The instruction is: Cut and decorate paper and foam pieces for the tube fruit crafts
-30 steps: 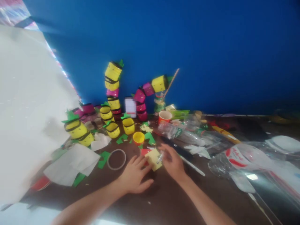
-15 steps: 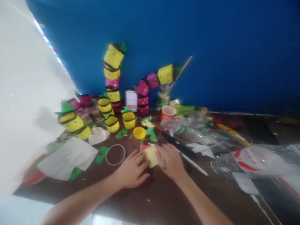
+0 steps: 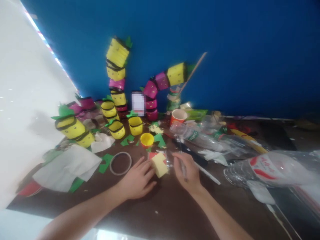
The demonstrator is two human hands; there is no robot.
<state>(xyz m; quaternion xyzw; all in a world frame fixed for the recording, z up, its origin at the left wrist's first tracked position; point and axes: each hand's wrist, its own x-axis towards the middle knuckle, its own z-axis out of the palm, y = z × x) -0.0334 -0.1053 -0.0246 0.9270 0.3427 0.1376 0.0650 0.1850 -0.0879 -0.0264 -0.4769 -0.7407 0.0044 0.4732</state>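
Observation:
My left hand [image 3: 138, 180] lies on the dark table with its fingers stretched out. Its fingertips touch the left edge of a small pale yellow paper piece [image 3: 160, 165], which lies over a red and clear flat item [image 3: 153, 155]. Just right of the paper, my right hand [image 3: 187, 169] is closed around a slim greyish pen-like tool [image 3: 184, 170], its tip apart from the paper. Blur hides the tool's exact kind. Beyond the paper stands a small yellow cup [image 3: 147, 140], with green cut-out scraps [image 3: 159, 140] beside it.
Yellow and purple pineapple-like cups [image 3: 116, 129] stand and stack at the back against a blue wall. Left are a tape roll [image 3: 120, 163] and white cloth-like sheets [image 3: 68, 165]. Clear plastic bottles [image 3: 275, 168], a red-orange cup [image 3: 178, 116] and a white stick [image 3: 207, 174] lie rightward.
My right hand has drawn back from the yellow paper to the right, uncovering its right side. My left hand has shifted slightly left. The camera view has moved a little.

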